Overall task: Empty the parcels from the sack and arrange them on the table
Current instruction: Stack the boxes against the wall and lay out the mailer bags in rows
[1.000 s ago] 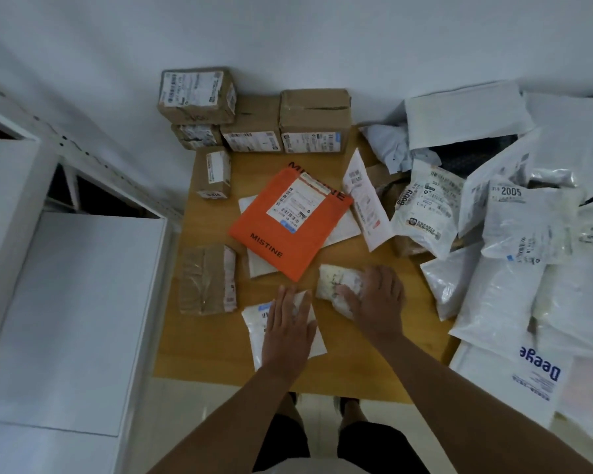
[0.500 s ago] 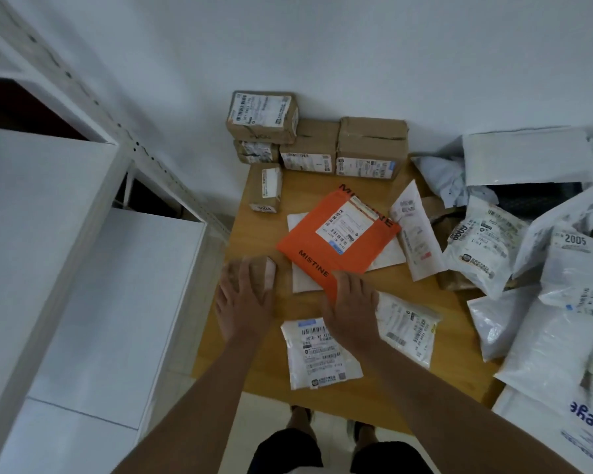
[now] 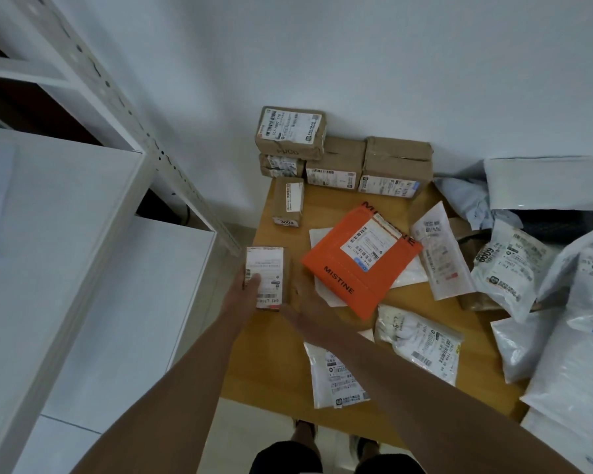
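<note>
Left hand grips a small brown cardboard box with a white label at the wooden table's left edge. Right hand, fingers relaxed, touches its right side. Orange mailer lies mid-table.

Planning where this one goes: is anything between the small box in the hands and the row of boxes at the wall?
Yes. The narrow box marked 3004 stands at the table's left edge, between the held box and the stacked boxes. The left hand grips the held box; the right hand supports its right side.
</note>
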Demonstrator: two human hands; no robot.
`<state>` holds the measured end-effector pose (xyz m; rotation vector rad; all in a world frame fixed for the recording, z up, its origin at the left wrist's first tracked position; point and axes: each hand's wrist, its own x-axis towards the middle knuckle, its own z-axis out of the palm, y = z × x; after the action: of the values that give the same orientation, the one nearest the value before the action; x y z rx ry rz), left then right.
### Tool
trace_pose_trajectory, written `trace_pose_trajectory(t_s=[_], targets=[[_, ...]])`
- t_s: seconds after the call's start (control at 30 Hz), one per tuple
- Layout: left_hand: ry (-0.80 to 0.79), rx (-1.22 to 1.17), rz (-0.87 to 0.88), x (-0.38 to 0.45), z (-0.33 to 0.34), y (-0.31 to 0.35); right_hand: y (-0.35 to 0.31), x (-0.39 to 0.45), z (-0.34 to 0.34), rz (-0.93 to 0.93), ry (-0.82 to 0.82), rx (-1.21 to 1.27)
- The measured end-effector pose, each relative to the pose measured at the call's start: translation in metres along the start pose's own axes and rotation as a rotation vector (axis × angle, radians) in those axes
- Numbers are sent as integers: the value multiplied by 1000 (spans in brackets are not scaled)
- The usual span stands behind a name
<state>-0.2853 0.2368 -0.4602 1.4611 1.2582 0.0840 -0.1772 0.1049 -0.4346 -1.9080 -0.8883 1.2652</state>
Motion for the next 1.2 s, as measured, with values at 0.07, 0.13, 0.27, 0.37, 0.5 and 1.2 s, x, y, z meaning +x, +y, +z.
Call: trace_pose_trajectory(t_s=[0.07, 0.13, 0.27, 0.37, 0.5, 1.2], targets=[[-43, 9, 2, 0, 2, 8, 12, 14, 11, 55, 45, 149], [-50, -35, -21, 1, 2, 16, 11, 22, 16, 103, 124, 264], [-41, -219, -23, -2, -1, 23, 1, 32, 19, 199, 246, 237], [54, -383, -5, 0, -8, 34, -22, 35, 3, 130, 364, 143], [38, -437, 43, 9, -2, 72, -51, 36, -43, 31, 506, 291], [22, -80, 247, 69, 108, 237, -49, 86, -264, 145, 631, 360]])
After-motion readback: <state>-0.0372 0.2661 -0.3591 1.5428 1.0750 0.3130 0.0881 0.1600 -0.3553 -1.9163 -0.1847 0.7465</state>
